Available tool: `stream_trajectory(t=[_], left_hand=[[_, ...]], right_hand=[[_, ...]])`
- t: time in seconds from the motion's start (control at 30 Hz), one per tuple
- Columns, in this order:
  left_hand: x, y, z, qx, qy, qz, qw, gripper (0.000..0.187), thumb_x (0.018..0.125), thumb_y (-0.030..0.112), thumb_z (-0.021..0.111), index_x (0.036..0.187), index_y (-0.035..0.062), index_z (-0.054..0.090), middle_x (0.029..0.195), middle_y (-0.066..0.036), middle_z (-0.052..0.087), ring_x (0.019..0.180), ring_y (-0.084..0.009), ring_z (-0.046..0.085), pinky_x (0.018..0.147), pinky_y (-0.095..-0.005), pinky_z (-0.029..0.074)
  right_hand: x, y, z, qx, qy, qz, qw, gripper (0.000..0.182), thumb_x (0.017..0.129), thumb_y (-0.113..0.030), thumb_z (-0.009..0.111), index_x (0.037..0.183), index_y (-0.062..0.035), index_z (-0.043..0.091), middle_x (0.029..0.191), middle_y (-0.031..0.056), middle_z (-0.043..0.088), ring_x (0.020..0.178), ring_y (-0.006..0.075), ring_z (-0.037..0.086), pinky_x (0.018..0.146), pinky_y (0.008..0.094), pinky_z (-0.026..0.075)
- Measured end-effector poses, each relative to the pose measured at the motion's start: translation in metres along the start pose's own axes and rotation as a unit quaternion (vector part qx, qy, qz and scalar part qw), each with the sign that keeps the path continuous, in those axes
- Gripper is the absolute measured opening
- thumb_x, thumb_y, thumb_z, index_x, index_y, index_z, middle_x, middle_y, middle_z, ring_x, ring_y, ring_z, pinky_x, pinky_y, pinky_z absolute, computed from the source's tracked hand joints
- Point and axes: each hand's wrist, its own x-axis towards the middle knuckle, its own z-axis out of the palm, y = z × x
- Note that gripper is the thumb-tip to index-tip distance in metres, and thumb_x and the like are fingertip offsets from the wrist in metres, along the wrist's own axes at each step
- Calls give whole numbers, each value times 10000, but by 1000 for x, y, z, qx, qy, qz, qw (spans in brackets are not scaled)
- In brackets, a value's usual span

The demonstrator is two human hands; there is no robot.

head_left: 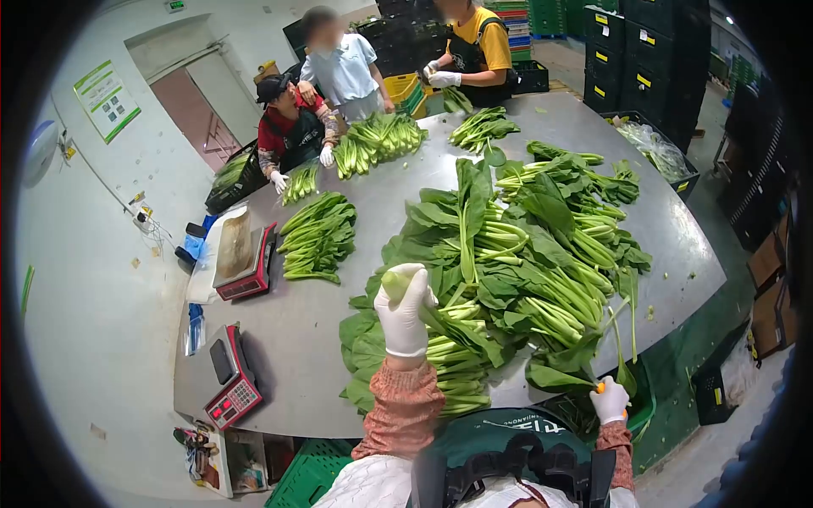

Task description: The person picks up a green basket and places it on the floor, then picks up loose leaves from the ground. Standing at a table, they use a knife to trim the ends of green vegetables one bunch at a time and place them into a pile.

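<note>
My left hand (402,309), in a white glove, is closed around a leafy green stalk; its pale cut base (394,284) sticks up out of the fist. It is above the near side of a big pile of leafy greens (542,271) with thick pale-green stems. At the table's near right edge, my gloved right hand (611,400) is closed by the stems of some loose green leaves (559,377). Something small and orange (600,388) shows at its fingers; I cannot make out what it is. A green bin (645,398) is partly visible below that hand.
Two red scales (235,394) stand on the metal table (296,372) at left, beside a sorted bunch of greens (318,237). Across the table are three people, several wearing gloves, near more bunches (379,142). Black crates (652,51) are stacked at right.
</note>
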Motion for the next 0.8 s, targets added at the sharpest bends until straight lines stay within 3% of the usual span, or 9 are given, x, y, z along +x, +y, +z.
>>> stream_trajectory(t=[0.3,0.5,0.63,0.8], left_hand=[[5,-7,8,-2,-16,-10,1000,121,869,59,640,968,9,591,703,-26,552,554,-116,510,551,-284,459],[8,-10,12,1,-23,-10,1000,128,870,66,644,974,13,592,697,-23,549,550,-114,508,551,-285,459],[9,-10,12,6,-24,-6,1000,126,869,68,644,972,15,594,695,-24,553,549,-113,509,551,-281,459],[9,-8,11,9,-11,1,1000,119,870,67,640,966,13,595,676,-27,552,545,-114,511,550,-275,457]], right_hand=[[-20,83,8,70,77,181,978,211,672,-186,702,754,-9,623,741,204,645,707,388,627,643,445,498],[-29,139,41,120,32,261,957,253,696,-200,691,764,32,615,684,197,636,664,367,638,623,431,498],[-33,153,47,230,15,298,927,230,705,-149,668,724,70,602,603,162,623,545,271,642,545,385,499],[-38,181,74,234,-12,356,905,284,673,-146,704,772,108,624,648,163,641,558,250,636,555,388,508]])
